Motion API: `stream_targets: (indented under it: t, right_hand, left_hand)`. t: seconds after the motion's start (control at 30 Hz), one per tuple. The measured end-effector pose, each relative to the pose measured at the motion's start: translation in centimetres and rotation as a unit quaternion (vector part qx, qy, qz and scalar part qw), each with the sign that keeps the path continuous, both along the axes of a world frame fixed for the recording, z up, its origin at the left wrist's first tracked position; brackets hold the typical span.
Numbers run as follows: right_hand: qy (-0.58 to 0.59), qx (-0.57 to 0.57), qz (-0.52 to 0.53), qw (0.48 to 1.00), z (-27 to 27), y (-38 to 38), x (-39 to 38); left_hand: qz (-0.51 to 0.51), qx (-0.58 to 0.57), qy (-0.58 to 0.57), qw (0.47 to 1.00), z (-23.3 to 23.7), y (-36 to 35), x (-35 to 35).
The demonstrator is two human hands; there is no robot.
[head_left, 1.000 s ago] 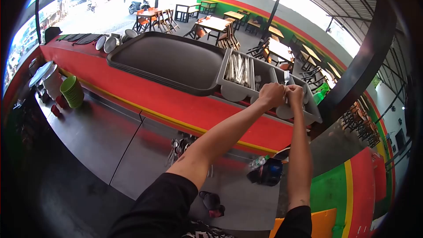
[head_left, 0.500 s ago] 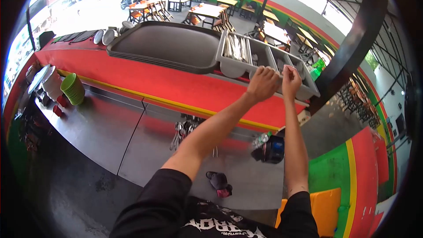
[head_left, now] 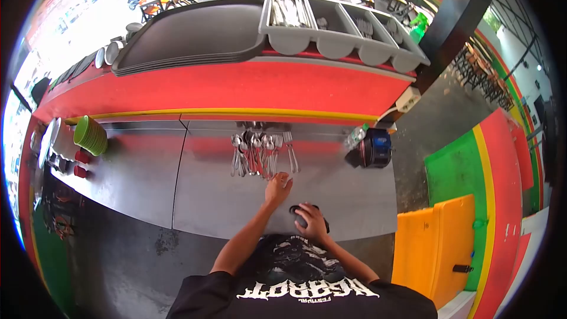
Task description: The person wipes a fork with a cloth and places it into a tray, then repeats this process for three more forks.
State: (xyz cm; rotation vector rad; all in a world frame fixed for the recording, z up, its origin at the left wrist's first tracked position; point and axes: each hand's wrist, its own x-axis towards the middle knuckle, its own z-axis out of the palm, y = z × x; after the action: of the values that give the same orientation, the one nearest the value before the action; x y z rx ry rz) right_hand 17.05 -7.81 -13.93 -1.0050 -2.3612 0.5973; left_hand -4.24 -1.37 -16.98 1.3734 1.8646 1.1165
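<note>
My left hand (head_left: pixel 279 189) hovers just below the handles of a pile of spoons and forks (head_left: pixel 257 150) on the metal counter. Its fingers are loosely bent and apart, with nothing visible in them. Closer to my body, my right hand (head_left: pixel 312 223) has its fingers over a small dark bundle (head_left: pixel 325 223) that looks like cloth; most of it is hidden under the hand. A grey cutlery tray (head_left: pixel 339 38) stands on the red ledge above, its compartments holding bright cutlery on the left and darker forks and spoons farther right.
Left of the cutlery tray lies a stack of dark serving trays (head_left: pixel 195 29). Green bowls (head_left: pixel 90 136) and red cups (head_left: pixel 81 171) stand at the counter's left end. A plastic bottle (head_left: pixel 356 136) and a round black container (head_left: pixel 377 149) sit at the right. A dark pillar (head_left: pixel 460 29) rises beside the ledge.
Both hands have come down from the cutlery tray to the counter, the left beside the cutlery pile, the right onto the dark bundle. The view has tilted downward.
</note>
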Motion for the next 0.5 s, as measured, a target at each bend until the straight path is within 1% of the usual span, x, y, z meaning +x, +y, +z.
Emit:
stream_targets:
  t: [0.07,0.1,0.2,0.3,0.37,0.4,0.5]
  right_hand:
    - [0.035,-0.004,-0.059,0.998,0.1,0.6,-0.3]
    - [0.032,0.004,-0.078,0.996,-0.1,0.8,-0.4]
    - [0.025,0.041,-0.140,0.989,-0.7,1.7,-1.4]
    - [0.023,0.054,-0.194,0.979,-1.1,2.5,-2.0]
    - [0.017,0.057,-0.216,0.975,-1.2,2.9,-2.3]
    - [0.015,0.059,-0.227,0.972,-1.3,3.2,-2.4]
    - [0.015,0.070,-0.248,0.966,-1.2,3.9,-2.6]
  left_hand:
    - [0.017,-0.040,0.023,0.999,-0.4,-0.3,1.1]
    - [0.026,-0.057,0.035,0.997,-0.7,-0.2,1.8]
    - [0.090,-0.004,0.137,0.987,-1.6,1.9,3.1]
    - [0.131,-0.027,0.166,0.977,-2.5,4.5,3.7]
    - [0.136,-0.030,0.170,0.976,-2.9,5.4,3.7]
    - [0.138,-0.030,0.172,0.975,-2.6,5.9,3.8]
    - [0.163,-0.083,0.170,0.968,-1.1,6.6,4.3]
